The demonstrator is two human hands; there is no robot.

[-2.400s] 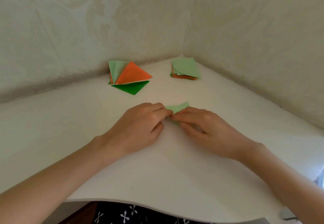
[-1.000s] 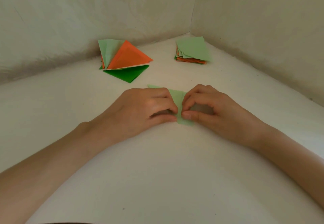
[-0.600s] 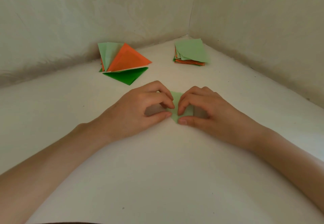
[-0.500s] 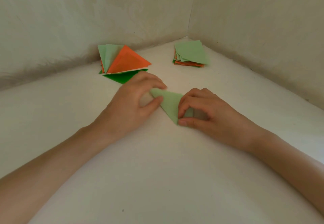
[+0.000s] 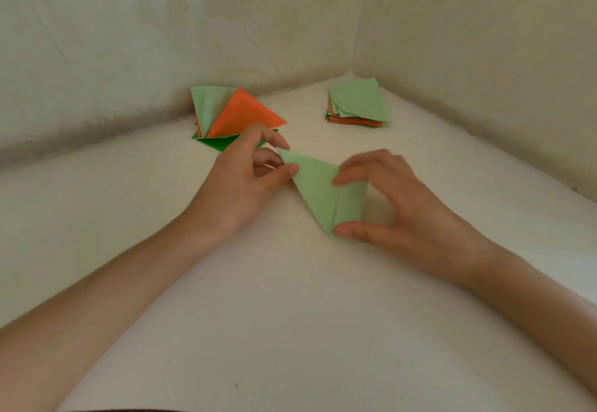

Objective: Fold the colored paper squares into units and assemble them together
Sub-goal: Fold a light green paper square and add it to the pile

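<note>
green unit (image 5: 318, 192) btwn hands, long edge runs far-left to near | L hand (image 5: 245, 174) pinches far tip | R hand (image 5: 407, 208) thumb+index pin near end

The light green folded piece (image 5: 318, 192) lies at centre: a triangle, apex pointing near, with one crease running from the apex toward the far edge. The left hand (image 5: 242, 182) pinches its far-left corner. The right hand (image 5: 410, 208) holds its right flap between thumb (at the apex) and fingertips. The folded units (image 5: 240, 114) lie far left in an overlapping pile: light green, orange, dark green. The stack of paper squares (image 5: 357, 105) sits far right, slightly fanned, light green on top, orange edges showing beneath.
</note>
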